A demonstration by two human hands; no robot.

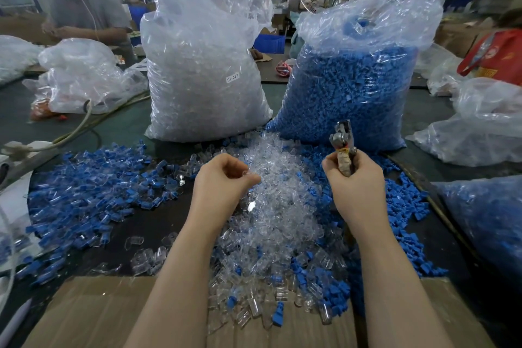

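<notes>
My left hand (223, 181) hovers over a heap of clear plastic caps (276, 206) in the middle of the table and pinches one small clear cap (250, 175) between thumb and fingers. My right hand (354, 178) grips the handles of metal pliers (341, 138), whose jaws point up and away from me. Loose blue plastic pieces (404, 206) lie to the right of the clear heap. On the left spreads a pile of joined blue-and-clear parts (84, 195).
Two tall plastic sacks stand behind the heap: clear caps (203, 70) on the left, blue pieces (353, 85) on the right. Cardboard flaps (93, 311) lie at the near edge. More bags (485, 127) crowd both sides. A person (82, 8) works at the far left.
</notes>
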